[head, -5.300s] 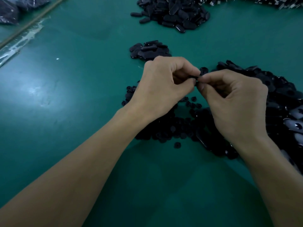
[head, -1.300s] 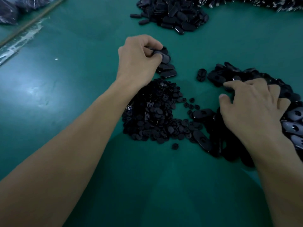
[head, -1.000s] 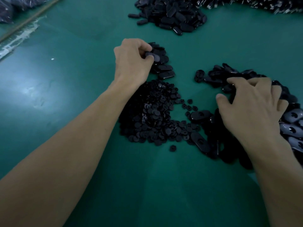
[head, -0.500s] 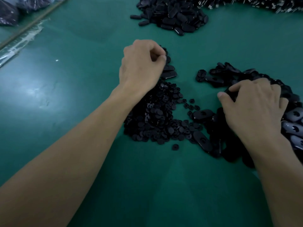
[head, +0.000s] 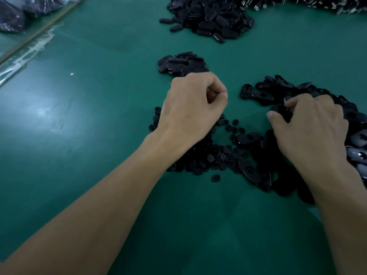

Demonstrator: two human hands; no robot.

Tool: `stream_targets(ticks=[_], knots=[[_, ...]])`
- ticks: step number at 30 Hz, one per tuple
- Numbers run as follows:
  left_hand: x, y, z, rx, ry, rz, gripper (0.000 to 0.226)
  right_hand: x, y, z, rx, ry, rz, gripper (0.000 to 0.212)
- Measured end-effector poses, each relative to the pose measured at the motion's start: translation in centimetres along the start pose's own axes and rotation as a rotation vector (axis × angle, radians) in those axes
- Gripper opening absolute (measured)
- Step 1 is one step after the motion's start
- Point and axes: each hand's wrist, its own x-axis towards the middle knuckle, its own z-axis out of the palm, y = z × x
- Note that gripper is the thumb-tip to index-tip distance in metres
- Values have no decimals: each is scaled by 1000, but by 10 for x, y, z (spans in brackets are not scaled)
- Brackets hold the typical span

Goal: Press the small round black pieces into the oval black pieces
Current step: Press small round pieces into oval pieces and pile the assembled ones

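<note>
A heap of small round black pieces [head: 210,155] lies on the green table mat [head: 99,135] in the middle. Above the heap's far side my left hand [head: 192,108] hovers with its fingers curled and the thumb against the forefinger; nothing shows between them. To the right spreads a heap of oval black pieces [head: 264,96] with holes. On that heap my right hand [head: 311,128] pinches one oval black piece [head: 280,114] between thumb and forefinger. Several ovals lie half under my right palm.
A small stack of oval pieces [head: 182,63] sits just beyond my left hand. A large heap of ovals [head: 210,18] lies at the far edge, with metal parts [head: 297,2] to its right. Plastic bags [head: 15,14] and a clear strip [head: 25,54] are at the far left.
My left hand let go of an oval piece on the small far stack and drew back toward me over the round pieces. My right hand closed on an oval from its heap.
</note>
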Motion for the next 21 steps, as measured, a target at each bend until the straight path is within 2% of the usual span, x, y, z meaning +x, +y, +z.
stream_targets(ticks=[9,21], knots=[[-3,2,-2,40,-29,24,17,0,3,-1,16,-11,-73,27],[-3,2,-2,43,-9,42,22,-5,-2,0,-66,-61,-42,36]])
